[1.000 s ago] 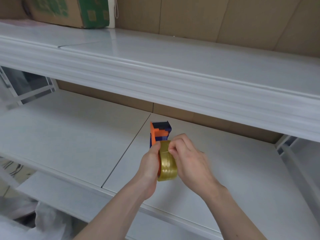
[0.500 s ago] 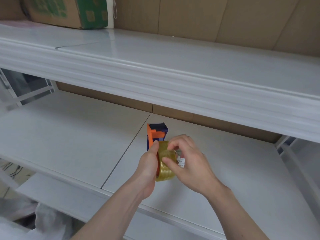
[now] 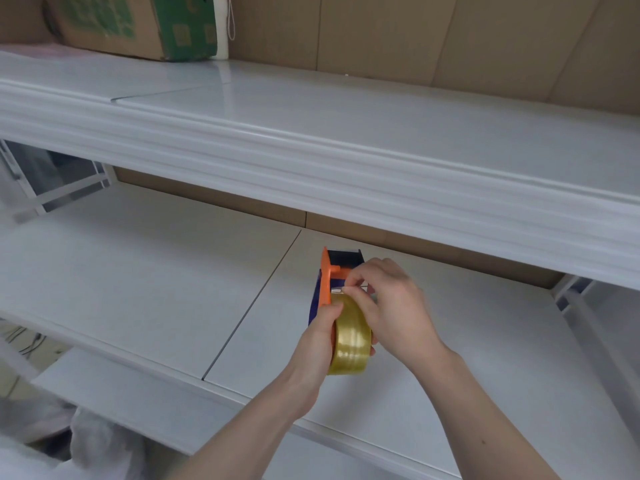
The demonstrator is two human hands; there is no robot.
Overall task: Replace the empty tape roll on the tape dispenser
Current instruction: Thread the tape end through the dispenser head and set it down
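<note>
An orange and dark blue tape dispenser (image 3: 328, 278) is held above the lower white shelf (image 3: 138, 271). A yellowish clear tape roll (image 3: 349, 341) sits on its near end. My left hand (image 3: 320, 336) grips the dispenser from the left, thumb resting against the roll's edge. My right hand (image 3: 391, 306) covers the right side of the roll. Its thumb and forefinger pinch the tape's loose end at the top of the roll, close to the orange crossbar. The dispenser's handle is hidden by my hands.
An upper white shelf (image 3: 346, 140) juts out above the hands. A cardboard box with green print (image 3: 138, 26) stands at its far left. Brown panels line the back wall. White crumpled plastic (image 3: 86, 445) lies at the bottom left, below the shelf edge.
My right hand's fingers have shifted from the roll's side up to its top and now pinch the tape end. The dispenser has tilted slightly, showing more of the orange frame.
</note>
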